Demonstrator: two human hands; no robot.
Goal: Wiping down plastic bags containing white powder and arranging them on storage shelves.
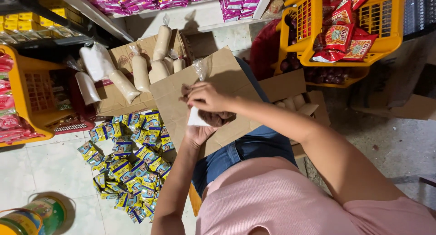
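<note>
The left hand point(198, 134) cups a clear bag of brown grains point(213, 118) from below; the right hand point(206, 96) pinches its twisted top, above a cardboard flap point(227, 74).

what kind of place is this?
Probably a small grocery shop or its stockroom: shelves of pink packets, yellow baskets of red snack bags, and a heap of small sachets on the tiled floor beside an open cardboard box.

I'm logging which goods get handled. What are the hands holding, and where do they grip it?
A clear plastic bag of pale contents: the left hand cups its bottom, the right hand pinches its top.
</note>
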